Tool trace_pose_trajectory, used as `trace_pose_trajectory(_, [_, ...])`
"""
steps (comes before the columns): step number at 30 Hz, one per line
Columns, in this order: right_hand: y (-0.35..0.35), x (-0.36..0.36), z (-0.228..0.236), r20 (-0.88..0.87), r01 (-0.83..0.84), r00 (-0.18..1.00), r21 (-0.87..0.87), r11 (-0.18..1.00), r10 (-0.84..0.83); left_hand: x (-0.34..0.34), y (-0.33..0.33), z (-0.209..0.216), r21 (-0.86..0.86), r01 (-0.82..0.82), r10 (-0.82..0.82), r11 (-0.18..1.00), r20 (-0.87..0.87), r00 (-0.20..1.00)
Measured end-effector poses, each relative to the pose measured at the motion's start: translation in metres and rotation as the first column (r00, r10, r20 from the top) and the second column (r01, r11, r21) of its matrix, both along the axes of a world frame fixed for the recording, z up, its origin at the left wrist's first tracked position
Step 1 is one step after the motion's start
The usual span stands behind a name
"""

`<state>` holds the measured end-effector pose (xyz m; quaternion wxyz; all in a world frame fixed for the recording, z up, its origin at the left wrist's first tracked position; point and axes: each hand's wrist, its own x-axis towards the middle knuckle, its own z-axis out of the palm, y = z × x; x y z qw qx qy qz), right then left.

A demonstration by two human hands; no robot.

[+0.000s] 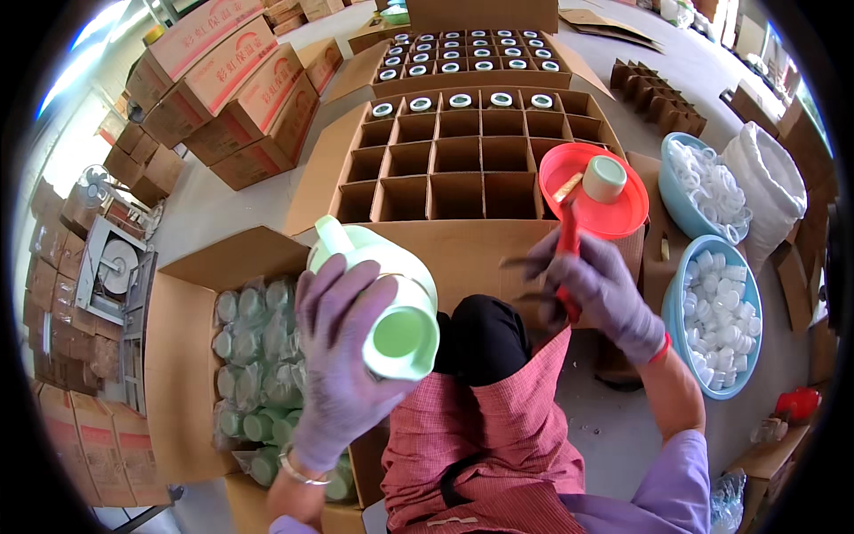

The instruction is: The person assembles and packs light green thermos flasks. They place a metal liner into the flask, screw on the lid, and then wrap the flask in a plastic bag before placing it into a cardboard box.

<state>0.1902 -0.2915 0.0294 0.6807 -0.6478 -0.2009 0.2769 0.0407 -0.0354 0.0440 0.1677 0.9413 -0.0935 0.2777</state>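
My left hand (342, 356) is wrapped round a pale green jug (391, 276), tilted so its round open mouth faces me, with the handle at the far side. In my right hand (600, 280) is a red-handled brush (569, 245); its pale tip lies over a red plastic dish (614, 214). A small pale green cup (605, 178) stands in that dish, beside the brush tip. Both hands wear thin purple-grey gloves. Beyond them is a divided carton (458, 151), with several white-topped jugs in its far row.
At left, an open carton (182, 347) holds several green pieces, many in clear plastic. Two blue basins stand at right, one with white rings (707, 187), one with white caps (719, 320). A white sack (765, 173) leans behind them. Stacked cartons (236, 89) rise at far left.
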Motion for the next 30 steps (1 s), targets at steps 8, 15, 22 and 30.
trace_pose_trajectory(8, [-0.037, 0.131, -0.092, 0.898, 0.645, 0.367, -0.433, 0.629, 0.242, -0.013, -0.017, -0.052, 0.023, -0.107, 0.106, 0.994, 0.012, 0.994])
trace_pose_trajectory(15, [-0.050, 0.209, -0.127, 0.685, 0.614, 0.577, -0.723, 0.316, 0.445, -0.009, -0.011, -0.071, 0.042, -0.150, 0.151, 0.988, -0.023, 0.988])
trace_pose_trajectory(22, [0.034, 0.249, -0.156, 0.668, 0.640, 0.728, -0.743, 0.195, 0.158, 0.001, -0.017, -0.076, 0.015, -0.240, 0.240, 0.971, -0.022, 0.970])
trace_pose_trajectory(30, [0.040, 0.158, -0.070, 0.401, 0.546, 0.821, -0.348, 0.762, -0.405, -0.007, -0.004, -0.082, -0.004, -0.340, 0.340, 0.940, 0.006, 0.940])
